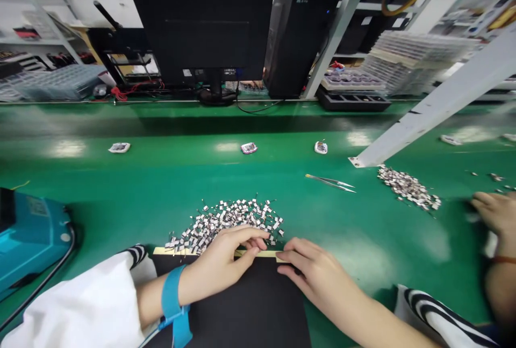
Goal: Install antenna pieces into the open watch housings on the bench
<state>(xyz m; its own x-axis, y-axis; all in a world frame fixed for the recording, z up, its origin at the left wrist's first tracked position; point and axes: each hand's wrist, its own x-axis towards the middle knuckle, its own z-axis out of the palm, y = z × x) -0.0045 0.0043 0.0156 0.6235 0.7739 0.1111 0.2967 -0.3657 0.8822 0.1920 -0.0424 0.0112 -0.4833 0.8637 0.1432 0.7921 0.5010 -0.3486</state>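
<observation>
My left hand, with a blue wrist strap, is over the near edge of a pile of small white components with short dark leads. Its fingers curl toward the thumb; anything between them is too small to make out. My right hand faces it, fingers bent and thumb close to the index finger, at the right end of a pale yellow strip. That strip runs along the far edge of a black sheet. Whatever the right fingertips pinch is hidden.
Metal tweezers lie beyond my right hand. Another component pile is farther right, near another person's hand. A blue device stands at left. White-cased units sit behind, before a monitor. A slanted white post crosses the right side.
</observation>
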